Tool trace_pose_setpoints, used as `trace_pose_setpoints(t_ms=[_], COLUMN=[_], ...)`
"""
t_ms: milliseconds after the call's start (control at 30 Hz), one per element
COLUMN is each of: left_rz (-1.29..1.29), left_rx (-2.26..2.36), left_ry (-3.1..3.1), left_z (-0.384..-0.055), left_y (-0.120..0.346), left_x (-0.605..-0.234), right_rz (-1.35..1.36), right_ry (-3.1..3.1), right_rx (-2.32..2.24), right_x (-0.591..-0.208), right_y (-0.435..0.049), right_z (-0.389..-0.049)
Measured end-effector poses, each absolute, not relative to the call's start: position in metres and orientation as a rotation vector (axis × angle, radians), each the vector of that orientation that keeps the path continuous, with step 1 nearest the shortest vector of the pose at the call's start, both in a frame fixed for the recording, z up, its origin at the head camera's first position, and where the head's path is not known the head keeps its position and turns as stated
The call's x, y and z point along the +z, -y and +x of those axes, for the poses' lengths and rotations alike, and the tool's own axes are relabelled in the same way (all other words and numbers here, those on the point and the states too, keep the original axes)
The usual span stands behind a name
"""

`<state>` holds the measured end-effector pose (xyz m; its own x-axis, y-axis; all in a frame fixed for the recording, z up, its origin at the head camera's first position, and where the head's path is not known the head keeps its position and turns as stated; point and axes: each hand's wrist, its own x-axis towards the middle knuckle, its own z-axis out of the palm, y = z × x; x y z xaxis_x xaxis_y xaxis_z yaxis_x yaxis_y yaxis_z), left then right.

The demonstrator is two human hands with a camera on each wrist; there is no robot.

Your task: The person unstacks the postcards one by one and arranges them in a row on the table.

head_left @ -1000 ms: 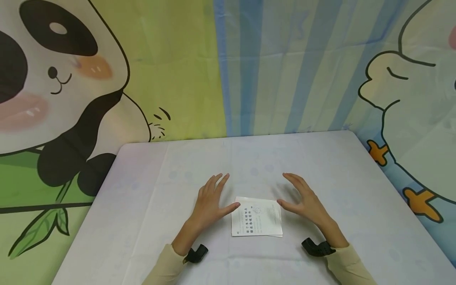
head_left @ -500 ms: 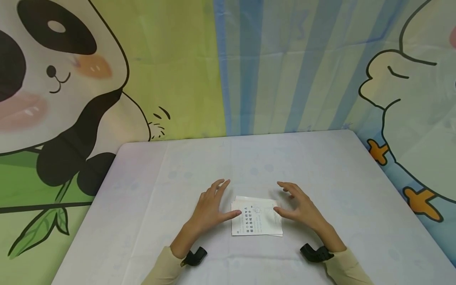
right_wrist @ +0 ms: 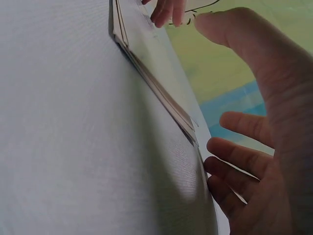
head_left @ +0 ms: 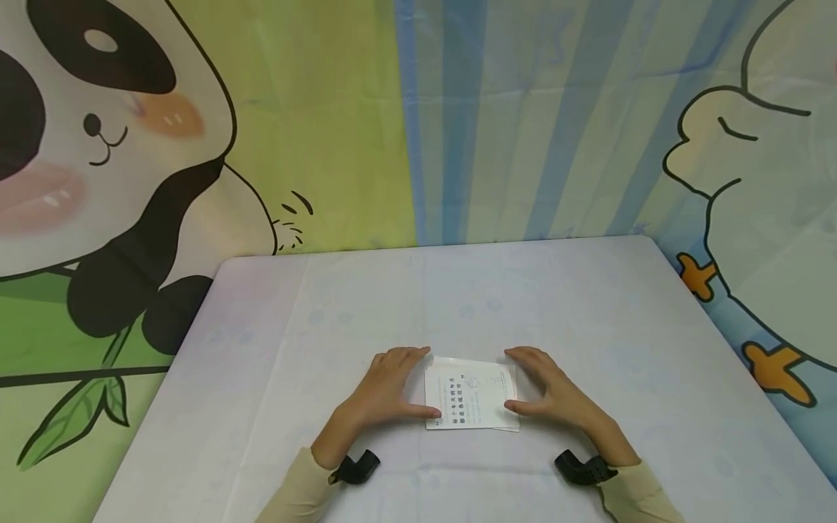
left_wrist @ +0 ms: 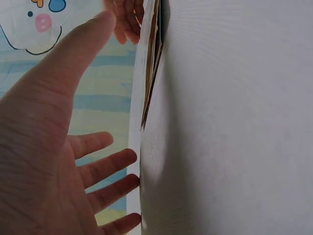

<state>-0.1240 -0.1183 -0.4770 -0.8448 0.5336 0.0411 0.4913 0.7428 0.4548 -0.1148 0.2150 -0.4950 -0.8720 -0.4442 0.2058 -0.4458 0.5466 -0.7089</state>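
A small stack of white paper cards (head_left: 480, 403) lies flat on the table, its top card printed with dark characters and a faint drawing. One card below sticks out slightly askew. My left hand (head_left: 382, 388) is at the stack's left side, fingers spread and thumb over the near left corner. On the other side my right hand (head_left: 556, 392) mirrors it, thumb over the right part. The left wrist view shows the stack's layered edge (left_wrist: 152, 63) with the thumb raised off it. In the right wrist view the stack's edge (right_wrist: 161, 98) also stands apart from the thumb.
The stack lies on a white-covered table (head_left: 366, 305). Behind it hangs a printed backdrop (head_left: 327, 123) with a panda and stripes. Black wrist cameras sit on both wrists, the left camera (head_left: 356, 467) and the right camera (head_left: 584, 468).
Both hands have lowered toward the table around the stack. The fingers have come nearer the person, and the right hand has shifted slightly inward. The stack has stayed in place.
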Motion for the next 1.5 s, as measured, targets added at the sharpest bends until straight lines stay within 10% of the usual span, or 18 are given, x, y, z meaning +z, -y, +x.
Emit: trace_pose_setpoints(t_ms=[1500], left_rz=[1.026], left_rx=[0.453], left_ry=[-2.898], left_z=[-0.1257], left_y=[0.1211], left_x=[-0.4835], right_rz=[1.027], right_ry=[2.813], right_rx=[1.092], right_x=[-0.5012], right_y=[-0.2217], right_z=[-0.1141])
